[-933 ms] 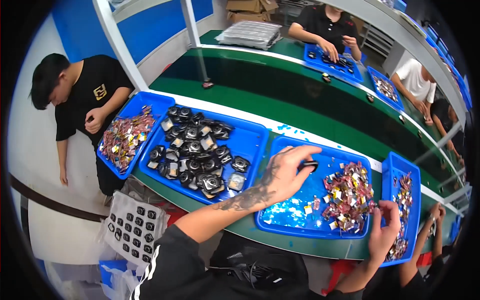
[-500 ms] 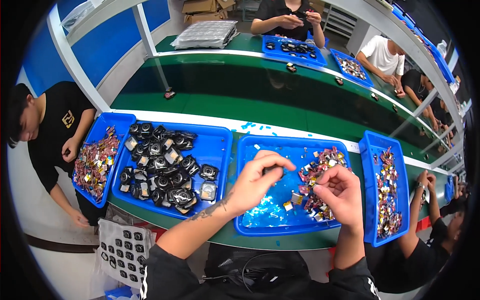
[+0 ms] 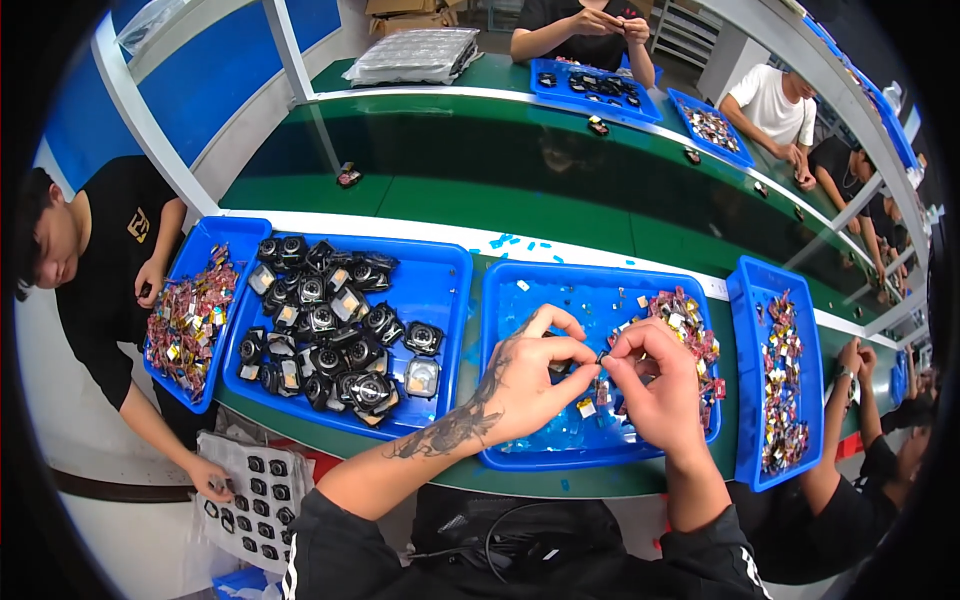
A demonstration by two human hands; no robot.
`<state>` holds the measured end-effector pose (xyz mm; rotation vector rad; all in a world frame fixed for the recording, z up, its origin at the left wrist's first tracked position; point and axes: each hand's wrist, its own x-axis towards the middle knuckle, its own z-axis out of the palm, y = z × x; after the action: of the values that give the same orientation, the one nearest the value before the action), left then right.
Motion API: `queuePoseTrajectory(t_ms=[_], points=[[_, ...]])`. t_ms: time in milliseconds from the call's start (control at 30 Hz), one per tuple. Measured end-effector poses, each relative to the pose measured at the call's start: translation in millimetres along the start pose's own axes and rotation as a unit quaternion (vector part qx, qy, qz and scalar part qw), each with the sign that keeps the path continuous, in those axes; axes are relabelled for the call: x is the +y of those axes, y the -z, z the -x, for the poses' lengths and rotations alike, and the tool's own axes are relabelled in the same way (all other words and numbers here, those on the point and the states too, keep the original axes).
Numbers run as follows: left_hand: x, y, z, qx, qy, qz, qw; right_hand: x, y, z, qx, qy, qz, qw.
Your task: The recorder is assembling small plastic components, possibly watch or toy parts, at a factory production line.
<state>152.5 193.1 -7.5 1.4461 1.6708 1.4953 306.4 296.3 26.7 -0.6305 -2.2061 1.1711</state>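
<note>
My left hand (image 3: 540, 375) and my right hand (image 3: 658, 385) meet above a blue tray (image 3: 500, 455). Both are closed, thumbs and fingertips pinched together on a small dark part (image 3: 602, 358), mostly hidden by the fingers. Below and behind my right hand lies a pile of small electronic parts (image 3: 680, 318), pinkish-red with white and yellow bits. A loose part with a white and yellow face (image 3: 586, 407) sits under my fingers. Blue film scraps cover the tray's bottom. To the left, another blue tray (image 3: 445, 290) holds black watch-like cases (image 3: 325, 320).
Narrow blue trays of similar small parts stand at the far left (image 3: 208, 400) and right (image 3: 748, 380). Beyond a white rail runs a green conveyor belt (image 3: 450, 200) carrying a few pieces. A person (image 3: 120, 250) at left touches a white tray of black cases (image 3: 240, 505). Others work opposite.
My hands have come together, the left moving right and down to meet the right at the small dark part. The person at left has reached onto the white tray. The view has shifted slightly.
</note>
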Motion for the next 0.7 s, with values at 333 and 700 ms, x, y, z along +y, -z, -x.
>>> queuePoseTrajectory(t_ms=[333, 700], points=[[-8, 6, -7, -0.022, 0.095, 0.257, 0.962, 16, 4, -7, 0.036, 0.036, 0.128, 0.990], [-9, 1, -4, -0.042, 0.148, 0.326, 0.933, 32, 3, -9, -0.014, 0.043, -0.292, 0.955]])
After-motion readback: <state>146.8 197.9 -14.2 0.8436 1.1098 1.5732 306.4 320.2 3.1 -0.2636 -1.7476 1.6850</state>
